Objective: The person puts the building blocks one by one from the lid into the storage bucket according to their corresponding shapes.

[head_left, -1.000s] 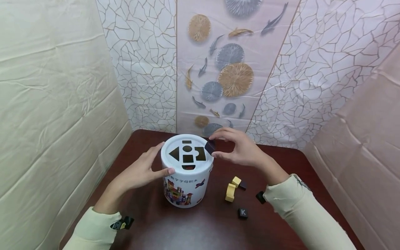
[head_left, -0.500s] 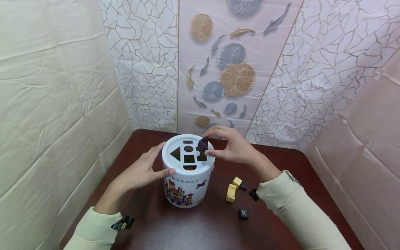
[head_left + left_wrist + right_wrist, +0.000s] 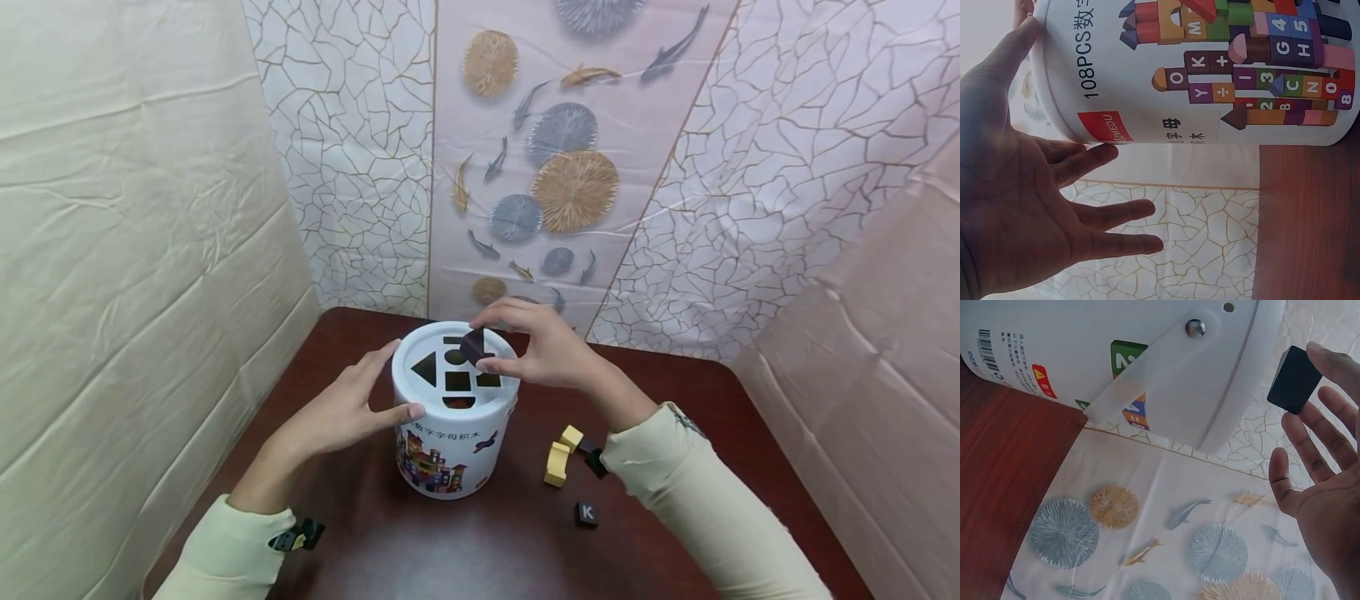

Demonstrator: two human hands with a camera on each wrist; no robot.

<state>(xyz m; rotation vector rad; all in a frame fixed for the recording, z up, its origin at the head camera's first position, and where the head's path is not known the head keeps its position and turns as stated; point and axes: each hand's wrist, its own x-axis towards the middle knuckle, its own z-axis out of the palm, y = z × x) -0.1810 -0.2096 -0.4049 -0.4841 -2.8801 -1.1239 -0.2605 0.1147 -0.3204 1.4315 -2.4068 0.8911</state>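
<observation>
A white lidded bucket (image 3: 450,450) with printed toy blocks stands upright on the table. Its lid (image 3: 411,392) has cut-out holes of several shapes, including a triangle, a circle and a square. My left hand (image 3: 337,412) rests at the bucket's left rim, thumb in front, its fingers spread and fairly straight in the left wrist view. Between thumb and fingertips, my right hand (image 3: 543,346) pinches a dark toy block (image 3: 472,344) over the lid, where it overlaps the round hole. In the right wrist view the block (image 3: 1295,379) shows a flat, dark rectangular face just beyond the lid's edge.
Right of the bucket lie a curved yellow block (image 3: 557,464), a small yellow block (image 3: 571,437) and a black block marked K (image 3: 587,514). Another dark block is partly hidden by the right wrist's camera. Fabric walls enclose the brown table (image 3: 450,558) on three sides.
The right hand has moved left with the dark block, from the lid's right edge to above its middle, tilting the block on the way. The left hand stays at the rim.
</observation>
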